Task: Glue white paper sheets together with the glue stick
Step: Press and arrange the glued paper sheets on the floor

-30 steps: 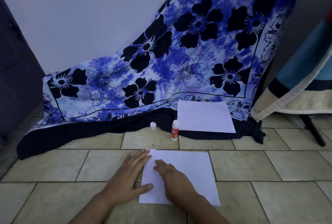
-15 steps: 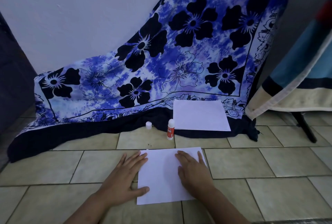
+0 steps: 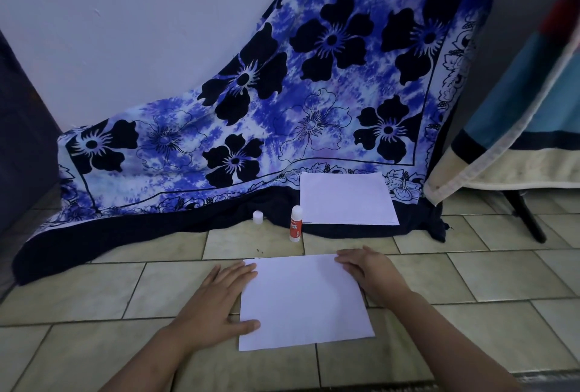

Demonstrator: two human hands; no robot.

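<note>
White paper is lying in two places on a floor of pale beige tiles (image 3: 94, 291). The near sheet (image 3: 306, 300) is lying flat, slightly askew, directly in front of the person. Whether it is a single sheet or several stacked cannot be told.

Two bare hands are resting on it, both with fingers straight and gripping nothing. The left hand (image 3: 216, 303) is lying palm down at the sheet's left edge, its fingertips touching the far left corner and its thumb pressing on the paper near the lower left corner. The right hand (image 3: 372, 272) is lying flat at the far right corner, fingers pointing left along the top edge.

Beyond the sheet, one glue stick (image 3: 295, 224) – red label, white top – is standing upright on the tiles. One small white cap (image 3: 257, 217) is standing apart to its left. Just right of the glue stick, the far paper (image 3: 346, 198) is lying on the dark hem of one blue and white floral cloth (image 3: 282, 109), which is draping down from a pale wall (image 3: 125, 30).

At the right edge, one blue and cream blanket (image 3: 518, 127) is hanging – one dark slanted leg (image 3: 525, 215) is showing beneath it.
</note>
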